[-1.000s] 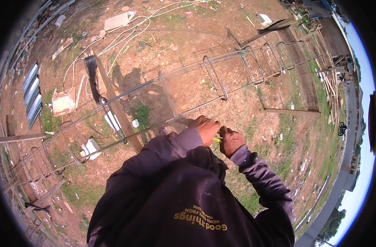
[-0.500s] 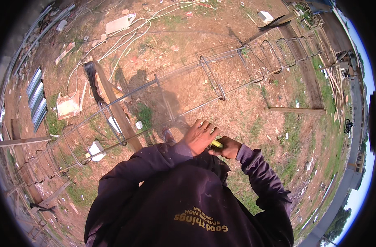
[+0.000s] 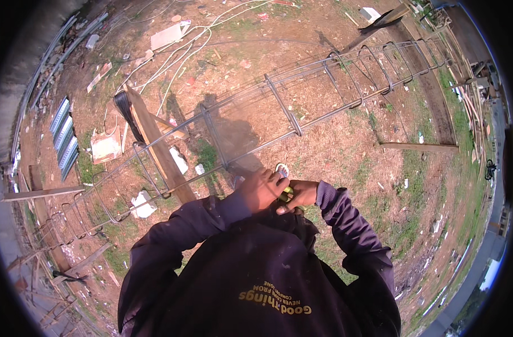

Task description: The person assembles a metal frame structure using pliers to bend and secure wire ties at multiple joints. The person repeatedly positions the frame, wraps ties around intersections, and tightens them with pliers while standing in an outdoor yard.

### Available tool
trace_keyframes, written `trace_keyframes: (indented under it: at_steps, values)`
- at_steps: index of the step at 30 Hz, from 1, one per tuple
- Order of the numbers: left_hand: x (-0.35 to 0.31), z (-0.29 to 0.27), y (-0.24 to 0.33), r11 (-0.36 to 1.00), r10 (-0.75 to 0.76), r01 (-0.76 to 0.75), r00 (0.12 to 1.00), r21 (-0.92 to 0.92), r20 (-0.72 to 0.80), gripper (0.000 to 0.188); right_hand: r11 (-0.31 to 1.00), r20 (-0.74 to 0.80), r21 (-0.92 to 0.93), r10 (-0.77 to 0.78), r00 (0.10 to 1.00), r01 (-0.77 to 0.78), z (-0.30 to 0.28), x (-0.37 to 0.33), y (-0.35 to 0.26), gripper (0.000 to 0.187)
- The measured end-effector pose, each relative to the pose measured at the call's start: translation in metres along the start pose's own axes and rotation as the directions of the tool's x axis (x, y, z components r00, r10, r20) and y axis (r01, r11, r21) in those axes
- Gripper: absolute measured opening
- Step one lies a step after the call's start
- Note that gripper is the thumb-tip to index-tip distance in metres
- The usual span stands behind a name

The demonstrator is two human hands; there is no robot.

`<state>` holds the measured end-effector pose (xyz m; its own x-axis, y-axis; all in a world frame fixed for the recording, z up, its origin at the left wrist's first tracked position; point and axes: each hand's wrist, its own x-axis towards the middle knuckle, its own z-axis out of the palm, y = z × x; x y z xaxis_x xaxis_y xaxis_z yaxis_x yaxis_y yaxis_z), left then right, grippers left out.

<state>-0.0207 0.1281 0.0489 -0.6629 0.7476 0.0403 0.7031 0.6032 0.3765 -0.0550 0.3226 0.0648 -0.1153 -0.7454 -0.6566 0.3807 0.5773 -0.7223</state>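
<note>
Close to my body, my left hand (image 3: 262,190) and my right hand (image 3: 302,194) meet in front of the dark sweatshirt. Between them shows a small yellow-green object (image 3: 286,194), mostly covered by fingers, so its kind is unclear. My right hand is closed around it. The left hand's fingers curl against its near side; whether they grip it cannot be seen. Just beyond my hands runs a long steel rebar cage (image 3: 256,148), with rectangular stirrups (image 3: 283,105) spaced along its bars. Neither hand touches the cage.
A wooden post (image 3: 155,143) with a bundle of black wire (image 3: 126,112) stands under the cage at left. Other timber supports (image 3: 419,147) stand right. Corrugated sheets (image 3: 64,137), pale hoses (image 3: 183,42) and white debris (image 3: 142,204) lie on the ground. My sandalled foot (image 3: 282,168) shows below.
My hands have come closer together, and the right has moved slightly up and left. Less of the yellow-green object shows. The whole view has shifted a little, and a sandalled foot has come into sight.
</note>
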Motion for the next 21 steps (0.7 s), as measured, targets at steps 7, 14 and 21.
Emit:
trace_keyframes:
  at_steps: [7, 14, 21]
  values:
    - [0.033, -0.001, -0.027, 0.932, -0.129, 0.249, 0.906, -0.261, 0.404, 0.044, 0.535, -0.681, -0.733, -0.583, 0.444, -0.42, 0.045, 0.013, 0.037, 0.029]
    - [0.021, -0.02, -0.008, 0.895, -0.193, 0.343, 0.874, -0.286, 0.445, 0.044, 0.995, 0.047, 0.078, 0.053, 0.998, -0.056, -0.013, 0.036, 0.057, 0.015]
    - [0.025, -0.018, 0.001, 0.86, -0.306, 0.395, 0.906, -0.323, 0.292, 0.032, 0.8, 0.472, 0.527, 0.005, 0.881, -0.287, -0.025, 0.048, 0.064, 0.016]
